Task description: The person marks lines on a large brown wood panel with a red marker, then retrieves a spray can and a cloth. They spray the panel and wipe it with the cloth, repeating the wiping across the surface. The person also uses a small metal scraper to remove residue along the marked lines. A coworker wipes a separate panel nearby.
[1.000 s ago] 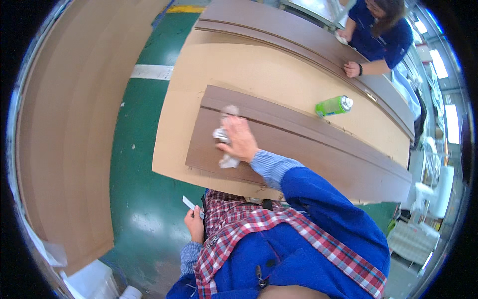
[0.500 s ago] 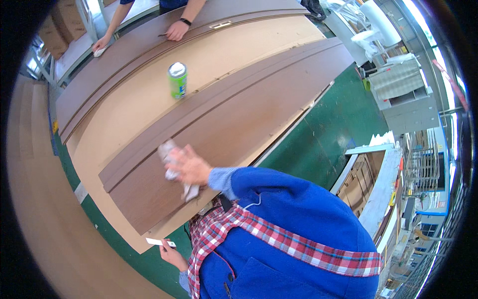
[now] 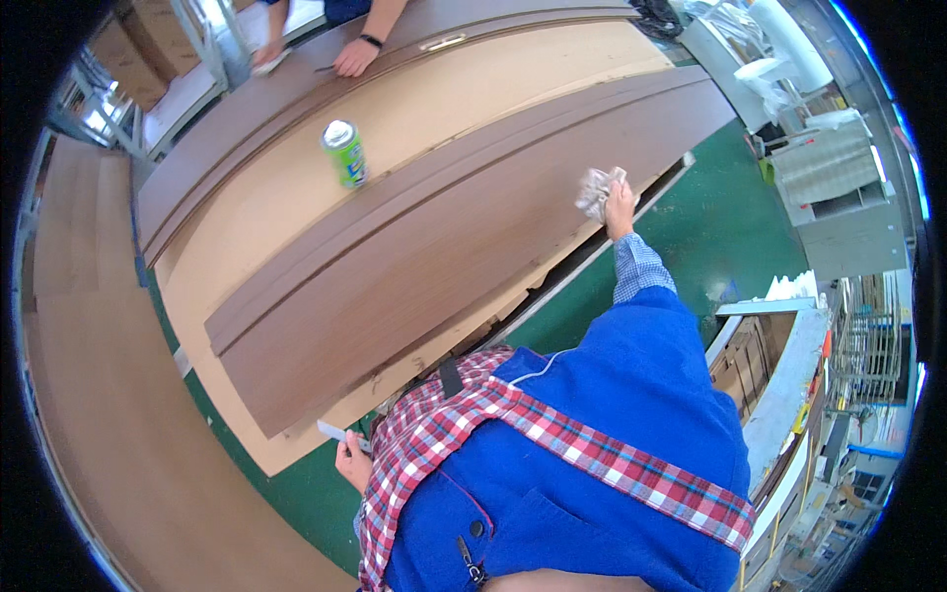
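Observation:
My right hand (image 3: 620, 210), arm stretched out to the right, is closed on a crumpled white rag (image 3: 596, 195) over the far right part of a brown wood-grain panel (image 3: 424, 257). A long groove runs along the panel's far side. Down by my apron, left of my body, my left hand (image 3: 352, 464) grips a flat, pale, blade-like tool (image 3: 335, 432); its exact kind is unclear. Beyond the panel, a green spray can (image 3: 345, 158) with a whitish top stands on the tan board (image 3: 222, 222).
Across the table, another person's hands (image 3: 355, 57) work at a second brown panel (image 3: 414, 64), one holding a white cloth. Large brown sheets (image 3: 109, 375) lie at the left. A grey frame-like cart (image 3: 779, 395) stands at the right on the green floor (image 3: 730, 217).
My right hand has swept the rag from the panel's near left part to its far right. My left hand still holds the pale tool. The co-worker's cloth has moved rightward.

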The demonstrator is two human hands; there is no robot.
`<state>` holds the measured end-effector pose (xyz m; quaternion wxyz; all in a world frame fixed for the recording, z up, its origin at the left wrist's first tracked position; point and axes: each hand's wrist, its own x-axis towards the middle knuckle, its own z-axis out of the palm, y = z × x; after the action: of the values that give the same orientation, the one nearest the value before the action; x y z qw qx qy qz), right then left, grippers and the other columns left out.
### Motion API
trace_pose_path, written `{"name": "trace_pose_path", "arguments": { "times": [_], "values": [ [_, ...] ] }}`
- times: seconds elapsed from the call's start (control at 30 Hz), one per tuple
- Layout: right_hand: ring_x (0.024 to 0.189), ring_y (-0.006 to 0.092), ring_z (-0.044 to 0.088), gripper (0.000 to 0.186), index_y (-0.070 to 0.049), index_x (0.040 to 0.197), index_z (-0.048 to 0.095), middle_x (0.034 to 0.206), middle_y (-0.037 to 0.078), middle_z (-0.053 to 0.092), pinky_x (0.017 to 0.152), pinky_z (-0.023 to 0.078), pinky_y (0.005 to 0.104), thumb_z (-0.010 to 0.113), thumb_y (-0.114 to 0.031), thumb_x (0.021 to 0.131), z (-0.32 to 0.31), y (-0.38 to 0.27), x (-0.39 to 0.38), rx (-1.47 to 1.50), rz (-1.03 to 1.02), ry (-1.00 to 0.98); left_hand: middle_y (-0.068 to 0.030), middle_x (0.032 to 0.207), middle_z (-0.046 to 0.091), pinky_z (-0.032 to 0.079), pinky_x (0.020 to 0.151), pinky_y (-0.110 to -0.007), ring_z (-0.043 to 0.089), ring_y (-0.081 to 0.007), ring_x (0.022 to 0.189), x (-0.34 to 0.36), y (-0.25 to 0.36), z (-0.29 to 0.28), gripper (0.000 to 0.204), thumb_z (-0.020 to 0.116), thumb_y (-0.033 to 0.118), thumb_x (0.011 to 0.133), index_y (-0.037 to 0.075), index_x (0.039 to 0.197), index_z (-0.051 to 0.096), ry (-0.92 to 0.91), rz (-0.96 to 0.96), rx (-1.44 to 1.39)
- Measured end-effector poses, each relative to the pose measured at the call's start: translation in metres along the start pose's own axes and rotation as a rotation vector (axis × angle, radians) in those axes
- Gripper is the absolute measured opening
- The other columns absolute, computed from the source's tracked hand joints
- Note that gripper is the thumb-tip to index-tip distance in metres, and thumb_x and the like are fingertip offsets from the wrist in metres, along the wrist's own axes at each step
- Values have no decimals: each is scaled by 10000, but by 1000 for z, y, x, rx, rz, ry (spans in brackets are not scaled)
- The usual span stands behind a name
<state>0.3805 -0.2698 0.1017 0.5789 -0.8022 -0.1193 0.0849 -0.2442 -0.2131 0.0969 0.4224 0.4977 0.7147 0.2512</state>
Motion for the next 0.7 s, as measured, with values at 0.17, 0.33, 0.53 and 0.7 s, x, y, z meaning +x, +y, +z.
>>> {"name": "trace_pose_path", "arguments": {
  "times": [0.17,0.33,0.53,0.7],
  "values": [
    [927,236,608,337,-6,1106,548,1033,116,623,826,485,343,494,-248,878,39,-30,-3,1004,408,-262,5,611,501,324,508,-241,418,-69,565,13,7,27,308,542,253,896,-1,728,587,-54,34,-116],
    [1019,250,568,323,-20,1120,565,1115,117,594,882,441,357,489,-218,877,57,35,15,47,88,278,10,599,490,318,506,-228,421,-63,564,9,45,24,300,542,256,897,1,749,596,-92,46,-102],
    [1247,321,356,430,-142,1219,508,1348,123,401,995,279,475,543,-330,834,98,-13,-27,-969,-999,-322,-7,622,532,349,510,-241,440,-66,577,-1,-12,-1,290,564,252,888,-7,766,610,-45,-102,-187],
    [1296,352,282,520,-82,1321,405,1403,146,332,1032,220,493,514,-306,865,111,24,-23,-919,-879,-371,16,607,519,310,474,-218,414,-45,527,-4,-7,0,294,563,252,889,7,732,602,49,-262,-294]
  ]
}}
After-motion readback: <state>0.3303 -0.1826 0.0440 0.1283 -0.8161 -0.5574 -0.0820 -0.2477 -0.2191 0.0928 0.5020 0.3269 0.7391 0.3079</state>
